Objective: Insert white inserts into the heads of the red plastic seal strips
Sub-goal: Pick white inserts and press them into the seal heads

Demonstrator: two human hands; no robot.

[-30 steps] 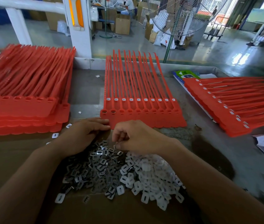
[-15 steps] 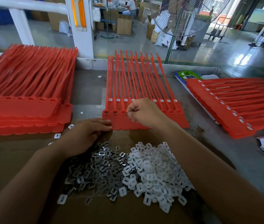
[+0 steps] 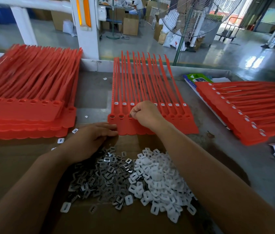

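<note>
red plastic seal strip sheet (image 3: 167, 127) centre, gaps both sides | right hand (image 3: 147, 114) pinches small piece (image 3: 130, 115) at third head | left hand (image 3: 91, 139) flat fingers press near-left edge | white plastic insert pile (image 3: 160, 179) just below

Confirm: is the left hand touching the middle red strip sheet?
Touching. Head view: fingertips of the left hand overlap the near-left corner of the middle red strip sheet, with no gap visible.

No lettering can be read anywhere: the print on the green and blue packet (image 3: 198, 78) behind the right-hand stack of red seal strips (image 3: 244, 112) is blurred, and the red mark on a white sack (image 3: 178, 41) is too small.
</note>
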